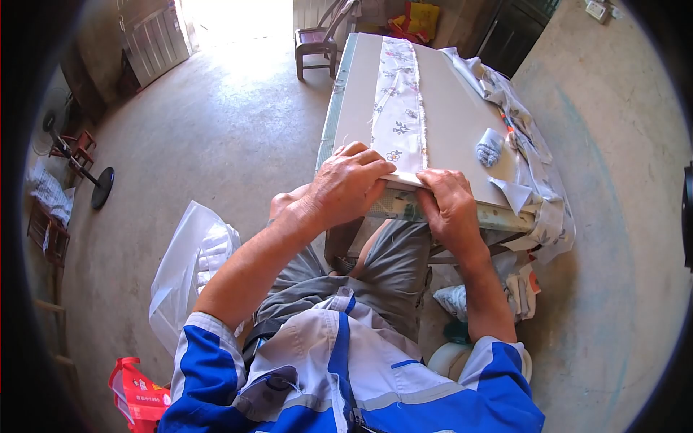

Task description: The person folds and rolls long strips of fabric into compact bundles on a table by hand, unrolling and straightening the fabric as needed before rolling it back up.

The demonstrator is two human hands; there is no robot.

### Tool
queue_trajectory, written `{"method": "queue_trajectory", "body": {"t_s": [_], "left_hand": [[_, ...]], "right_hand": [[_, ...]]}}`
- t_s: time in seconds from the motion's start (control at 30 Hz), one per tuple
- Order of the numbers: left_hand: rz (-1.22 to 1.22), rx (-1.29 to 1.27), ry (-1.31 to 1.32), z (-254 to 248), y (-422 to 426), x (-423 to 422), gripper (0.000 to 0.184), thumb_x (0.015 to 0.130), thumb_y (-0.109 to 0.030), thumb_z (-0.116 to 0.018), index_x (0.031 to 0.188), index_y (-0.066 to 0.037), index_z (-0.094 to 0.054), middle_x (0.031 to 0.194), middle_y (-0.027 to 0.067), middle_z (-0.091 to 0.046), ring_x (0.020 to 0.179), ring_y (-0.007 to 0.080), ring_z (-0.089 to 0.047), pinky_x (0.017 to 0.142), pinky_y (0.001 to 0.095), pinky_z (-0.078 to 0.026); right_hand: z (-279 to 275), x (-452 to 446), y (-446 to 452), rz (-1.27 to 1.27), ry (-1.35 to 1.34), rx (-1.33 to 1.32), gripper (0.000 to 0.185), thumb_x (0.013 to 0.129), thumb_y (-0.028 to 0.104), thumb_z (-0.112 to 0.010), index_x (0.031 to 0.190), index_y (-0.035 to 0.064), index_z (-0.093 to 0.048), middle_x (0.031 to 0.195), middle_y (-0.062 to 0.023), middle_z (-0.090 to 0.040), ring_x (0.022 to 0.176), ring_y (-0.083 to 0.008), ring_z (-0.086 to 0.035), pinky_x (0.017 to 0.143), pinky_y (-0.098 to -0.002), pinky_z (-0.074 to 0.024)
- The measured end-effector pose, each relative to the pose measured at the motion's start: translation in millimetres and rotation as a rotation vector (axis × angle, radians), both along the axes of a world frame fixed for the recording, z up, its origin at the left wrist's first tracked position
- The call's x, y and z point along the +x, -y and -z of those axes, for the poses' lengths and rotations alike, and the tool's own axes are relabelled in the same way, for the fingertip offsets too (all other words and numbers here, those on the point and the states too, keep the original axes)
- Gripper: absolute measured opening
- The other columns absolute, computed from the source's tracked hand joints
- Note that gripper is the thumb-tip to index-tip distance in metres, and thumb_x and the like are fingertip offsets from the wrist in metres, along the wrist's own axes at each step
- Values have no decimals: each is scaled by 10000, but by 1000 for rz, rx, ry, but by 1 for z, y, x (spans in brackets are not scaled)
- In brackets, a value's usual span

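Note:
A long white fabric strip [401,108] with a floral print lies lengthwise on the table [354,94], its right edge frayed. Its near end is at the table's front edge, between my two hands. My left hand [350,180] has its fingers closed on the left corner of that end. At the right corner, the thumb and fingers of my right hand [449,198] pinch the fabric. The undersides of the fingers are hidden. To the right lies a small grey-blue bundle [489,150], with a loose white scrap [511,193] nearer the edge.
More floral fabric [534,151] hangs over the table's right side. A white plastic bag [191,267] stands on the floor at left, a red bag [138,395] below it. A wooden chair [316,40], a fan [101,187] and bundles under the table [516,296] stand around.

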State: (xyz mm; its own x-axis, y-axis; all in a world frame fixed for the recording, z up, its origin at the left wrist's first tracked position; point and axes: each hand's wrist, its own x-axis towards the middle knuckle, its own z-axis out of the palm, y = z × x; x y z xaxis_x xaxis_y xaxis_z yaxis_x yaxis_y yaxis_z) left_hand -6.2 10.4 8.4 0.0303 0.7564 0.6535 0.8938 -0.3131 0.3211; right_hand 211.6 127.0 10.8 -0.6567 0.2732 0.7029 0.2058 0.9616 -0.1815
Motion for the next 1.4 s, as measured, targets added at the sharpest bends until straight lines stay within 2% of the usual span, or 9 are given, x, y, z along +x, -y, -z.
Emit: {"method": "queue_trajectory", "body": {"t_s": [0.33,0.73,0.83,0.93,1.07,1.17,1.27,1.33,1.4], "left_hand": [[-42,-63,172,-5,-4,-8,232,927,-177,-769,1128,-61,-759,1011,143,-776,1001,317,-719,912,434,-577],[-155,-131,183,-4,-13,-13,307,936,-268,-766,1164,-65,-727,874,134,-749,919,311,-699,869,452,-542],[-174,-160,180,-8,-14,-13,327,927,-278,-767,1174,-69,-723,848,125,-746,914,310,-696,874,461,-535],[-186,-193,174,-10,-17,-12,342,915,-278,-768,1180,-67,-722,842,119,-749,909,307,-694,887,466,-529],[-204,-196,120,-7,-19,-13,368,903,-273,-769,1199,-61,-718,832,113,-750,902,304,-692,913,466,-521],[-239,-198,94,-8,-20,-12,395,901,-270,-767,1230,-58,-710,856,117,-747,930,312,-690,948,453,-513],[-297,-210,49,-9,-21,-12,444,883,-275,-799,1260,-62,-699,1030,134,-745,1055,323,-670,988,459,-507],[-331,-144,-25,-12,-17,-7,460,879,-273,-816,1272,-67,-695,1156,145,-714,1154,335,-637,1031,473,-498],[-303,-54,-87,-13,-17,-1,467,878,-267,-827,1279,-72,-691,1248,151,-687,1236,345,-605,1076,486,-487]], "right_hand": [[4,-7,-4,47,-93,-243,219,950,81,-739,1161,29,-707,1059,-155,-745,967,-371,-666,889,-466,-532],[11,-21,-9,176,-98,-308,332,984,166,-731,1267,5,-662,1056,-184,-739,980,-376,-662,921,-488,-512],[17,-25,-11,223,-108,-193,352,995,151,-745,1306,9,-660,1006,-164,-711,889,-287,-675,813,-425,-561],[16,-27,-7,259,-105,-166,374,993,176,-749,1307,-2,-649,999,-175,-711,893,-317,-674,814,-452,-554],[19,-32,-7,331,-68,-182,440,987,240,-739,1338,10,-607,1054,-158,-742,989,-379,-670,887,-521,-492],[18,-33,-4,390,-47,-172,473,977,254,-752,1341,-4,-595,1072,-169,-738,999,-386,-675,889,-523,-493],[17,-33,-5,412,-20,-208,499,968,261,-763,1339,-22,-586,1105,-193,-730,1008,-396,-679,894,-528,-495],[12,-34,-3,422,8,-290,509,963,259,-766,1337,-32,-580,1130,-212,-723,1019,-406,-680,905,-533,-495],[16,-34,-5,416,-9,-255,513,961,247,-765,1344,-34,-571,1149,-225,-717,1035,-417,-679,923,-536,-496]]}}
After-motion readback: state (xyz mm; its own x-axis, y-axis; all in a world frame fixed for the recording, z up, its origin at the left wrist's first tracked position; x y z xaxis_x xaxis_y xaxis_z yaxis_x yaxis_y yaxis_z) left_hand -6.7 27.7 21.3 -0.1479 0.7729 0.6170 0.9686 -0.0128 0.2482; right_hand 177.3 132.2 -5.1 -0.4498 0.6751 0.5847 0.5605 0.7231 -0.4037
